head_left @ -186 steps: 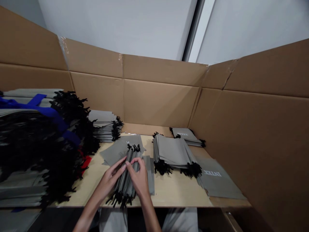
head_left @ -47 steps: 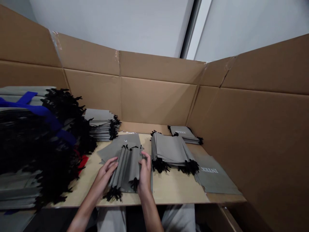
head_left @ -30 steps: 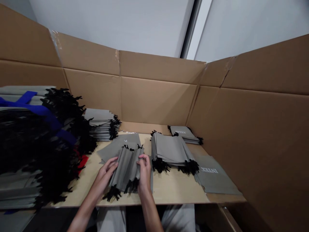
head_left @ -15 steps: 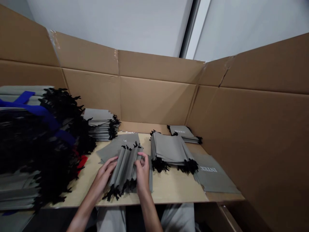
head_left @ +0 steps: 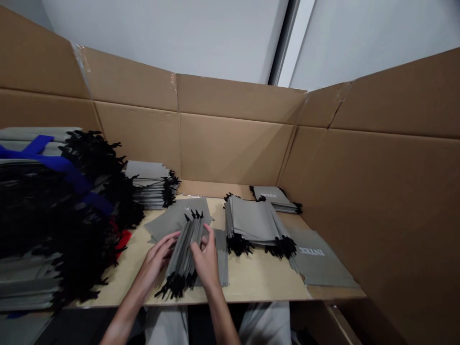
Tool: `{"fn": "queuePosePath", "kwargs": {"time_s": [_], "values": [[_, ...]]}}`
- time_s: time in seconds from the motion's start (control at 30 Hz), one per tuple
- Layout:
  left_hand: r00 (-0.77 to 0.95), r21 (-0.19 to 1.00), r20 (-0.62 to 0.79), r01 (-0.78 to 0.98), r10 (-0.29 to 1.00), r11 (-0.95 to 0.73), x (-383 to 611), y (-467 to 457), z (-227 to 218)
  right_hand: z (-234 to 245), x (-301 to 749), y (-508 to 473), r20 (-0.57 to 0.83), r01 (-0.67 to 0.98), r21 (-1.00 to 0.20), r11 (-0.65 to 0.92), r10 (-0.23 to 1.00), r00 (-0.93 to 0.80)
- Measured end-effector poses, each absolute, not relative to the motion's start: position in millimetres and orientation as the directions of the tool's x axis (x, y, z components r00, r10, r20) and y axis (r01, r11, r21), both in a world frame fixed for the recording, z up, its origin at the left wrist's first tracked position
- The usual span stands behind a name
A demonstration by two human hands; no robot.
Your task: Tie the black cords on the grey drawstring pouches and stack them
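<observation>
A bundle of grey fabric pouches (head_left: 184, 251) with black cord ends stands on its edges between my hands. My left hand (head_left: 157, 258) is curled against its left side, and some of its fingers are hidden behind the bundle. Against the right side, my right hand (head_left: 206, 254) presses with bent fingers and thumb. Flat grey pouches (head_left: 220, 258) lie under and to the right of the bundle. Behind it is another flat grey pouch (head_left: 172, 218) with a bit of white print.
Right of my hands sits a pouch stack (head_left: 251, 220); a smaller INTEX stack (head_left: 275, 196) is behind it, and flat INTEX pouches (head_left: 319, 261) lie farther right. Tall pouch piles (head_left: 32, 282) with a blue strap (head_left: 68, 167) crowd the left. Cardboard walls (head_left: 233, 148) enclose the table.
The bundle has been squeezed narrower, its pouches now closer together. My right hand has moved left with its side, uncovering more of the flat pouches underneath.
</observation>
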State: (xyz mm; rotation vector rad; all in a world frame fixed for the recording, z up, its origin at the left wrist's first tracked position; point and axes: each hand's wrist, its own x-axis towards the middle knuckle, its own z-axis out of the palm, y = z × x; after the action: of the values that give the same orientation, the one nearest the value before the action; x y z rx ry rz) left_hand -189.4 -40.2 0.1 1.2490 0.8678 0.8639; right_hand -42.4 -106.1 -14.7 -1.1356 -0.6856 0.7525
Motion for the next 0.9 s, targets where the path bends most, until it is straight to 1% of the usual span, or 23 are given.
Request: {"fn": "queuePosePath", "kwargs": {"time_s": [0.1,0.2,0.27,0.37,0.43,0.53,0.7,0.8,0.9], "values": [[0.415,0.989,-0.077,-0.080,0.906,0.120,-188.5,-41.6,2.4,-17.4,-32.8,-105.1,0.019,-0.246,-0.941,0.231,0.764,0.645],[0.409,0.990,-0.077,-0.078,0.909,0.119,-188.9,-42.3,4.1,-16.2,-31.2,-106.8,0.018,-0.251,-0.941,0.226,0.775,0.632],[0.390,0.991,-0.081,-0.068,0.917,0.117,-189.8,-42.1,3.9,-13.8,-35.1,-108.4,0.068,-0.178,-0.962,0.209,0.809,0.584],[0.346,0.992,-0.088,-0.050,0.934,0.112,-191.2,-41.8,2.7,-10.5,-42.6,-109.7,0.158,0.051,-0.987,0.154,0.849,0.504],[0.334,0.993,-0.094,-0.040,0.938,0.114,-191.6,-42.1,2.3,-10.1,-45.2,-109.2,0.168,0.122,-0.985,0.124,0.860,0.482],[0.345,0.992,-0.100,-0.032,0.933,0.118,-191.0,-42.7,2.3,-13.2,-44.0,-106.3,0.138,0.064,-0.990,0.122,0.862,0.488],[0.357,0.992,-0.096,-0.038,0.929,0.117,-188.5,-41.7,2.2,-21.5,-35.0,-100.4,0.049,-0.218,-0.952,0.214,0.811,0.583],[0.350,0.994,-0.086,-0.032,0.933,0.104,-187.2,-40.3,0.7,-25.0,-29.7,-98.9,0.025,-0.253,-0.940,0.228,0.788,0.616],[0.298,0.998,-0.057,-0.011,0.953,0.063,-186.7,-38.4,-2.0,-27.1,-26.6,-99.0,0.008,-0.258,-0.939,0.225,0.769,0.640]]}}
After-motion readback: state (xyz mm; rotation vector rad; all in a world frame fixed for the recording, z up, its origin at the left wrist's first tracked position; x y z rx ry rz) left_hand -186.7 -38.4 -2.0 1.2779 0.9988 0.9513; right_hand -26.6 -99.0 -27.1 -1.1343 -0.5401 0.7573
